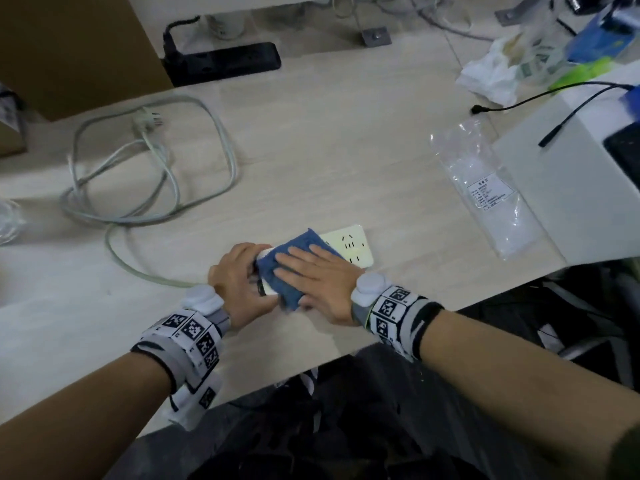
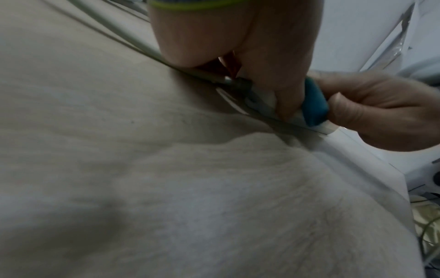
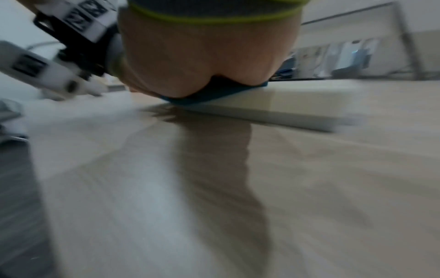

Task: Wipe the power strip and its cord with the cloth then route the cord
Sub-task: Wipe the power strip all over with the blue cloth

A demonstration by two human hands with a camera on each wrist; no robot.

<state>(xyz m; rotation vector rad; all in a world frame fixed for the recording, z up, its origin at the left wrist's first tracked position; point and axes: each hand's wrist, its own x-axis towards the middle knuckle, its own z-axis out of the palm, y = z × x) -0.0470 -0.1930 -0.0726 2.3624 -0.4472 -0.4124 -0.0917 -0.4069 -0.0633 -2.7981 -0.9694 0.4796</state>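
On table [image 1: 346,150], right hand [image 1: 311,275] flat on cloth [image 1: 294,258].

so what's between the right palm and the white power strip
The folded blue cloth. The flat right hand presses it onto the white plastic power strip; the head view shows this, and the right wrist view shows cloth sandwiched under the palm.

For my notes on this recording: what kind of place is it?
Probably an office or lab workspace: a pale wood-look desk, a black power strip near its back edge, loose cables and a bagged part.
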